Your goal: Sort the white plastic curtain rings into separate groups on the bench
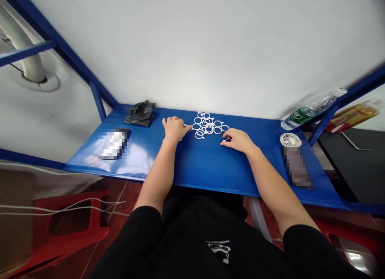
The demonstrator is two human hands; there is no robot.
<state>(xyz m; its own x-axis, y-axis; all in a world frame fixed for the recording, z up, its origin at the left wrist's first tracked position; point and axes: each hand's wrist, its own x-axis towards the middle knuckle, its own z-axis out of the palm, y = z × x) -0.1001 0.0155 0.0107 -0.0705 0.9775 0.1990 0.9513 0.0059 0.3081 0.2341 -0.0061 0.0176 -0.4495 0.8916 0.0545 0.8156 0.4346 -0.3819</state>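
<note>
Cluster of small white plastic rings, thin open hoops with tiny tabs, lying flat on blue tabletop, just above frame centre, close to the white wall. Loosely linked and overlapping, roughly a dozen or more, exact count unclear. Left edge of cluster touched by left hand, fingertips curled, one ring seemingly at the fingertips and another partly under the palm. Right hand resting palm down just right of and below the cluster, fingertips near the lower-right rings, contact unclear.
</note>
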